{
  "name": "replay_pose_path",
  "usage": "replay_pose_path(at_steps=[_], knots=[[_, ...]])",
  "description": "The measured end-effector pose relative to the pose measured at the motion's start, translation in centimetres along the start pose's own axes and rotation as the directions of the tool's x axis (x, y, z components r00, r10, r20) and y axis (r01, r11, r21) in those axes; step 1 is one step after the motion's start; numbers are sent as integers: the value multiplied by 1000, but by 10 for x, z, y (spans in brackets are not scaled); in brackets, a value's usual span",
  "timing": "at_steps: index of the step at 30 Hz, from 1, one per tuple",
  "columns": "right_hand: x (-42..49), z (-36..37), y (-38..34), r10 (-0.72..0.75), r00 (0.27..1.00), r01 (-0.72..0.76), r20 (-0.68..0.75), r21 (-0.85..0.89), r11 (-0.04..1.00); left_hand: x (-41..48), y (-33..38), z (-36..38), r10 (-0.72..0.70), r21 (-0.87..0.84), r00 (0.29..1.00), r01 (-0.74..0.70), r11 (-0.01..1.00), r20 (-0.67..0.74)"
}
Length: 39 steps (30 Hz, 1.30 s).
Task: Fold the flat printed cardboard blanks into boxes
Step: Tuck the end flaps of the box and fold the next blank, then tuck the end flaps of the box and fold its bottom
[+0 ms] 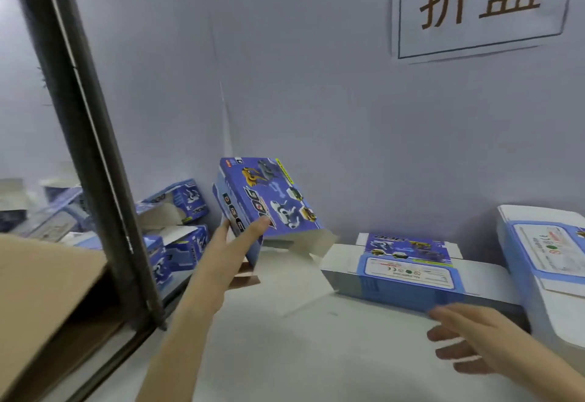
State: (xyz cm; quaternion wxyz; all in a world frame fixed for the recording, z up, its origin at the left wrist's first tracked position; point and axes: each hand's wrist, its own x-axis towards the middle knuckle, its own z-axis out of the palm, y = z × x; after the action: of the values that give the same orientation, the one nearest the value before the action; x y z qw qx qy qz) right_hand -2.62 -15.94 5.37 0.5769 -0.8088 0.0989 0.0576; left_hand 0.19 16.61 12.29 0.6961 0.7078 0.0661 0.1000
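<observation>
A folded blue printed box (269,199) is tilted in the air at mid-frame, its white flaps open at the lower right. My left hand (231,252) holds it from below, fingers stretched up its near side and thumb underneath. A stack of flat printed blanks (408,270) lies on the white table (300,347) to the right. My right hand (465,335) hovers just in front of that stack with relaxed fingers, holding nothing.
Several folded blue boxes (180,211) are piled at the left against the wall. A dark metal post (95,154) slants across the left side, with a brown carton flap (44,300) below it. A second stack of blanks (547,259) sits at the far right.
</observation>
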Motion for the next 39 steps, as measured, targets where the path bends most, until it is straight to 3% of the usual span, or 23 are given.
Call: replay_pose_path(at_steps=[3, 5, 6, 7, 8, 10, 12, 15, 17, 21, 23, 26, 30, 33, 37, 39], knots=[[-3, 7, -1, 7, 1000, -5, 25, -46, 999, 43, 31, -52, -12, -212, 984, -25, 977, -175], [-3, 12, -2, 6, 1000, -5, 22, -44, 999, 72, 61, -78, 13, -573, 983, -116, 812, -181], [-3, 14, -3, 6, 1000, -6, 18, -41, 999, 83, 72, -85, 28, -692, 980, -161, 703, -199], [-2, 17, -3, 3, 1000, -2, 19, -44, 999, 92, 77, -88, 46, -720, 978, -183, 670, -205], [-3, 19, -3, -4, 1000, 5, 28, -54, 999, 95, 77, -82, 71, -661, 978, -187, 727, -198], [-3, 24, -3, -5, 999, 10, 49, -91, 996, 96, 53, -52, 130, -338, 979, -177, 924, -156], [-3, 28, -2, -1, 997, 11, 78, -135, 991, 86, 12, -8, 241, 67, 971, -240, 968, 3], [-2, 32, -1, 4, 993, 20, 121, -198, 980, 68, -56, 61, 290, 502, 883, -453, 737, 371], [-2, 31, -1, 8, 992, 20, 129, -218, 976, 64, -88, 105, 242, 611, 844, -519, 598, 479], [1, 23, -2, -3, 994, 28, 108, -223, 974, 64, -109, 172, 239, 730, 760, -648, 216, 604], [1, 17, -3, -17, 996, 36, 93, -212, 977, 69, -116, 192, 235, 706, 716, -694, 141, 657], [1, 10, -4, -40, 998, 50, 58, -188, 981, 74, -132, 206, 246, 690, 695, -714, 123, 676], [3, 5, -3, -75, 997, 73, -13, -127, 989, 68, -150, 203, 390, 668, 704, -702, 249, 594], [3, 2, -1, -108, 991, 100, -84, -93, 991, 59, -142, 186, 464, 674, 678, -709, 207, 571], [0, 0, -2, -177, 972, 169, -157, -63, 984, 38, -96, 149, 717, 726, 650, -617, 304, 252], [-2, 1, -6, -236, 944, 238, -229, -18, 971, 31, -73, 133, 823, 689, 568, -600, 408, 7]])
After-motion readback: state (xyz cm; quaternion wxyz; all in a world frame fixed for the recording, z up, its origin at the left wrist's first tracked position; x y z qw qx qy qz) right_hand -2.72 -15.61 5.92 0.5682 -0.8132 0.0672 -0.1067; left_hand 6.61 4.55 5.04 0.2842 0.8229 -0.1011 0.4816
